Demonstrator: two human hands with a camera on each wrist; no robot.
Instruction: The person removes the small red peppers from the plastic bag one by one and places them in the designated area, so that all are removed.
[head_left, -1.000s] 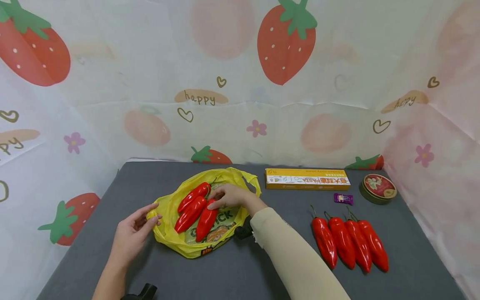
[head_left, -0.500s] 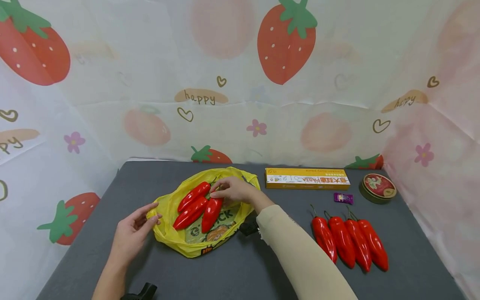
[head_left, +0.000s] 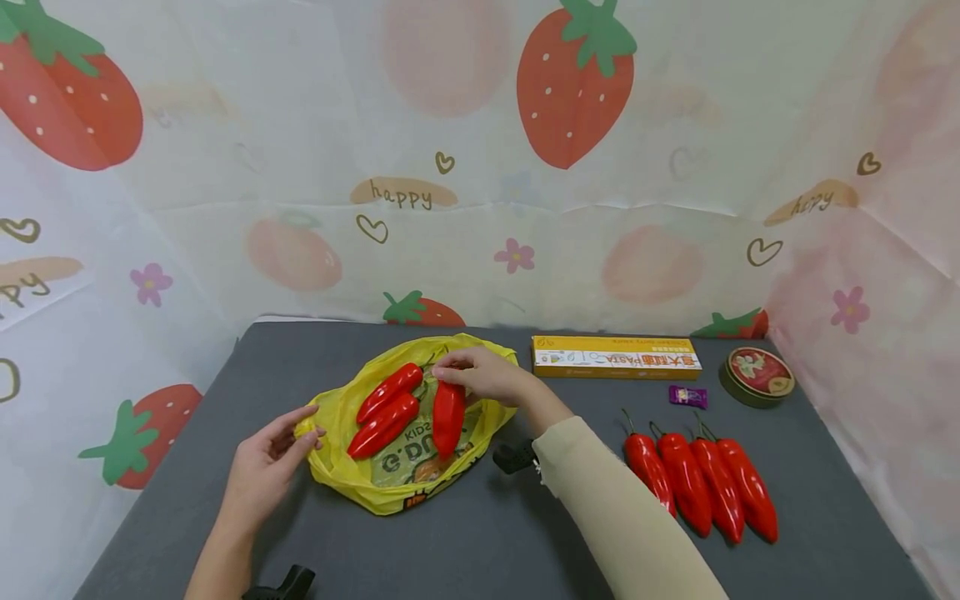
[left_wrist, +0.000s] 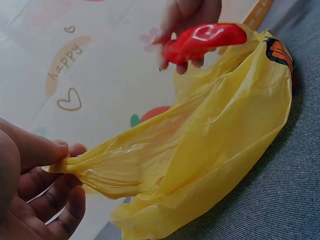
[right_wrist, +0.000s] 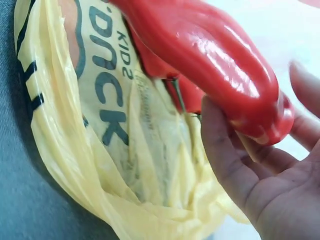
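A yellow plastic bag (head_left: 341, 475) lies spread open on the dark table, printed lettering showing inside it. My left hand (head_left: 266, 462) pinches the bag's left edge between thumb and fingers; the left wrist view shows the plastic (left_wrist: 145, 165) pulled taut from that pinch. Over the bag's right part, my right hand (head_left: 483, 375) holds a red chili pepper (head_left: 448, 421) by its stem end, tip pointing down toward me. In the right wrist view this pepper (right_wrist: 215, 55) is raised above the bag. Two more red chili peppers (head_left: 384, 427) lie in the bag's left part.
To the right, several red chili peppers (head_left: 726, 492) lie side by side, one partly behind my right sleeve (head_left: 615, 500). Behind them are a small purple packet (head_left: 687, 397), a round tin (head_left: 757, 379) and a yellow pasta box (head_left: 617, 358). A printed curtain (head_left: 480, 275) hangs behind the table.
My right hand has drawn one chili pepper away from the other two, moving right and lifting its stem end. My left hand keeps its pinch on the bag edge.
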